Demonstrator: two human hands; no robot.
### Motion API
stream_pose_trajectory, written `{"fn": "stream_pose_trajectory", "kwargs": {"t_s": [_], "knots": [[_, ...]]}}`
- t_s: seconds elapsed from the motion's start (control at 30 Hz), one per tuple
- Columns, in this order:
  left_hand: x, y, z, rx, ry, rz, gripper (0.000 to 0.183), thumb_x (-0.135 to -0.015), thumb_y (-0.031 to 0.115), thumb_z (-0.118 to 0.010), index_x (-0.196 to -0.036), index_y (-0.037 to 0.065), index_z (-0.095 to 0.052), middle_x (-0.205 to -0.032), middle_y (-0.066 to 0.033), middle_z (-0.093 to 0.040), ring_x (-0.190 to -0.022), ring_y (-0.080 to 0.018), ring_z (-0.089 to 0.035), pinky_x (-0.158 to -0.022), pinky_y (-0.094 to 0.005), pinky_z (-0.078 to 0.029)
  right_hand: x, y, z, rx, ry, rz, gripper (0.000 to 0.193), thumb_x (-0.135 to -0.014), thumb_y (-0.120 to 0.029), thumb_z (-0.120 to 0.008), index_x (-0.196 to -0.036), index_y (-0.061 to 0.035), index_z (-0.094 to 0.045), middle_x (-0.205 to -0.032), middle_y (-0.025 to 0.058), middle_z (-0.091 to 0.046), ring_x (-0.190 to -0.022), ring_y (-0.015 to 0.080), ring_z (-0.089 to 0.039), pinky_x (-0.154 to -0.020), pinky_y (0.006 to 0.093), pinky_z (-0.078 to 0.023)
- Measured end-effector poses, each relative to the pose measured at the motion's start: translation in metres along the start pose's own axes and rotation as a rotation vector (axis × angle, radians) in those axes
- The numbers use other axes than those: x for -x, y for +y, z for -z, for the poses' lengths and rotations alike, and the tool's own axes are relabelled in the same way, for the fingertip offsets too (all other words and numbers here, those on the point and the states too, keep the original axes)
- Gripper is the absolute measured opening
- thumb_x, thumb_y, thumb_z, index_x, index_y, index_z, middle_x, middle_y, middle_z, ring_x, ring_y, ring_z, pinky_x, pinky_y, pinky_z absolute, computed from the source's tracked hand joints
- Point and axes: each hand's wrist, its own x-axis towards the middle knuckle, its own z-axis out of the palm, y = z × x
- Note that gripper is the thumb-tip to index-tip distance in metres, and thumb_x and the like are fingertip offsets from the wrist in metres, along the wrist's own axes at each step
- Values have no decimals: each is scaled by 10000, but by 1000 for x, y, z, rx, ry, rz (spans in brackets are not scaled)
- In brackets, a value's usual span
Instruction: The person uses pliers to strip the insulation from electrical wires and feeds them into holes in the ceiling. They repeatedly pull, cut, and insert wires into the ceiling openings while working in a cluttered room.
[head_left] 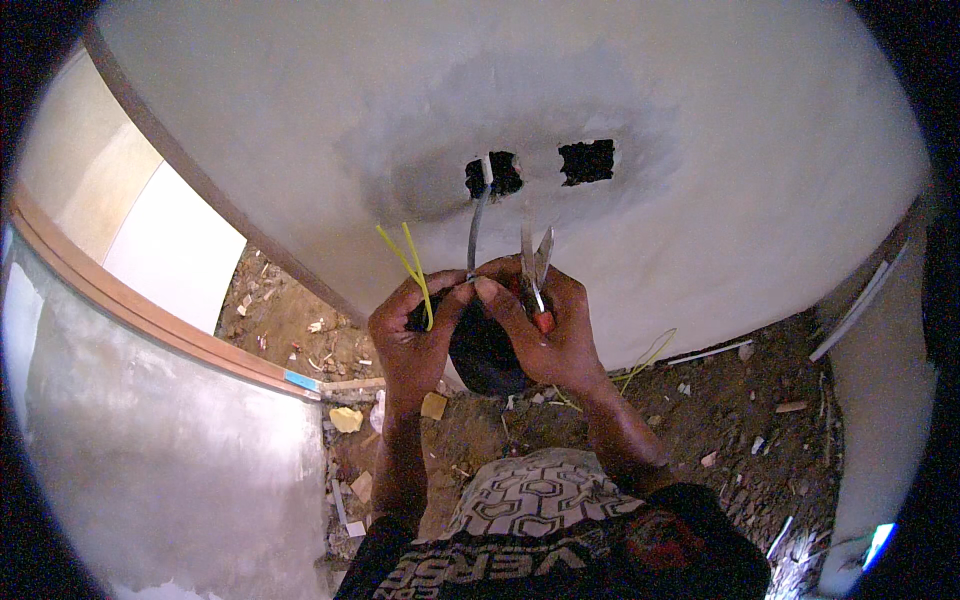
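Note:
A grey cable (pixel 475 235) hangs out of the left square hole (pixel 505 172) in the plastered wall. Its lower end reaches the fingertips of both hands, which meet thumb to thumb. My left hand (pixel 412 325) is closed, pinching the cable. Two ends of yellow wire (pixel 412 262) stick up from between its fingers. My right hand (pixel 560 330) is also closed, its thumb and fingertip at the cable. Tucked in that hand is a pair of scissors (pixel 537 262), blades pointing up and spread, a bit of red handle showing. The cable's tip is hidden by the fingers.
A second square hole (pixel 587 162) lies right of the first. Below the wall, the dirt floor (pixel 720 430) carries rubble and a loop of yellow wire (pixel 645 362). A dark round object (pixel 485 355) shows beneath my hands. On the left runs a low wall (pixel 200 450) with a brown edge.

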Motion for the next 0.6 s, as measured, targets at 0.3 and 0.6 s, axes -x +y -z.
{"fn": "stream_pose_trajectory", "kwargs": {"t_s": [0.3,0.6], "knots": [[4,-8,-2,118,-84,-46,157,-843,23,-715,-1000,19,-729,-957,-87,-725,-876,-147,-671,-801,-278,-517,6,3,6,42,-42,-18,182,-922,-161,-646,-976,12,-656,-900,170,-687,-811,231,-696,-700,344,-540],[1,-6,-24,218,-119,-280,167,-790,-35,-713,-941,36,-729,-908,-97,-694,-852,-207,-658,-749,-301,-513,22,10,8,186,119,153,116,-900,-87,-595,-967,-6,-644,-856,164,-672,-764,294,-697,-678,367,-544]]}}
